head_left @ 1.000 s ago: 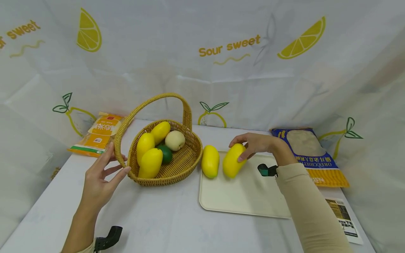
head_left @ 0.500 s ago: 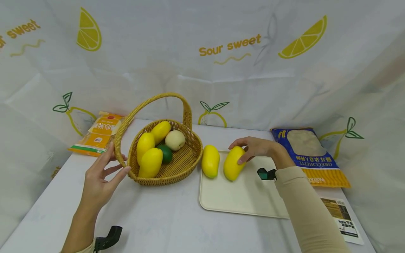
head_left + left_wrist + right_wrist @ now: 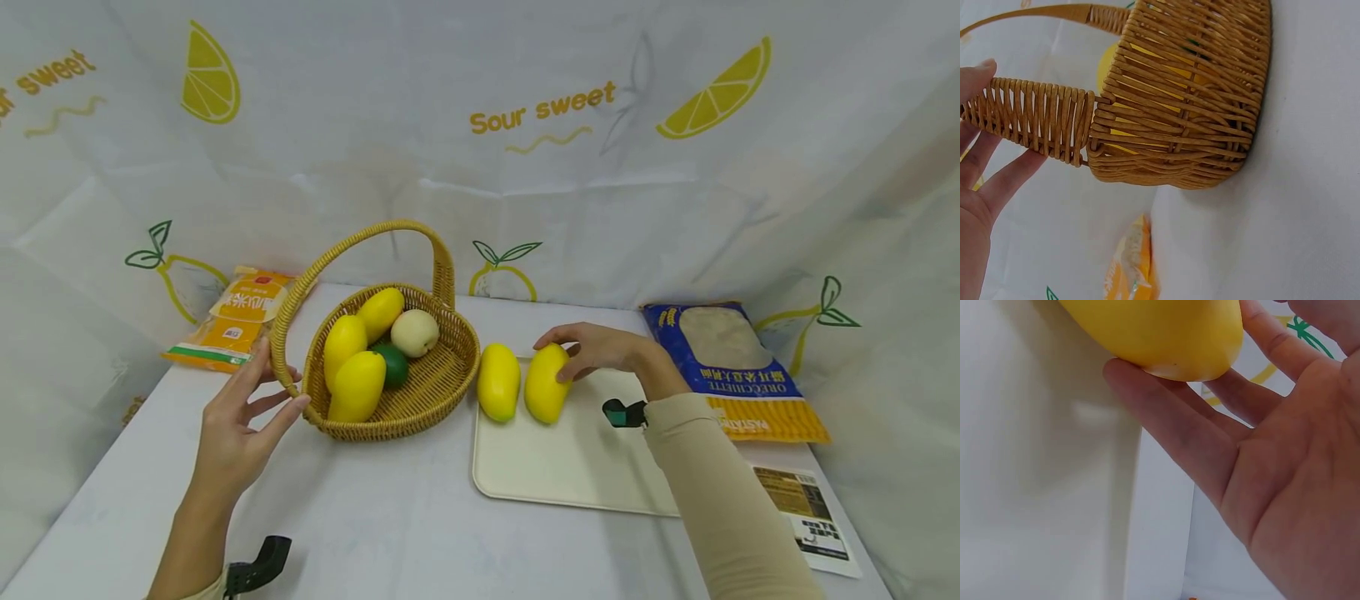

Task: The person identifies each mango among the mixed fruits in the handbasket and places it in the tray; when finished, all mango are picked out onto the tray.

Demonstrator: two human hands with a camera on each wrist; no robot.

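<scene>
With thumb and fingers, my left hand [image 3: 243, 425] grips the lower end of the wicker basket's handle [image 3: 1035, 119]. The woven basket [image 3: 427, 396] bears several yellow mangoes [image 3: 358, 387], a pale round fruit [image 3: 415, 333] and a dark green fruit [image 3: 393, 365] partly hidden among them. My right hand [image 3: 600, 350] holds a yellow mango [image 3: 547, 385] by its upper end, over the left part of a cream tray [image 3: 570, 467]. Just left of it, another mango [image 3: 498, 383] lies at the tray's left edge. In the right wrist view, fingers curve under the held mango [image 3: 1166, 337].
An orange food bag [image 3: 236, 321] lies behind the basket at left. At right are a blue and yellow pasta bag [image 3: 723, 367] and a printed packet [image 3: 810, 521] partly behind the sleeve. A white curtain with lemon prints [image 3: 375, 150] hangs behind the white table [image 3: 390, 517].
My right hand and the mango it holds have dipped slightly, then shifted a little left, closer to the other mango. The left hand and the basket stay put.
</scene>
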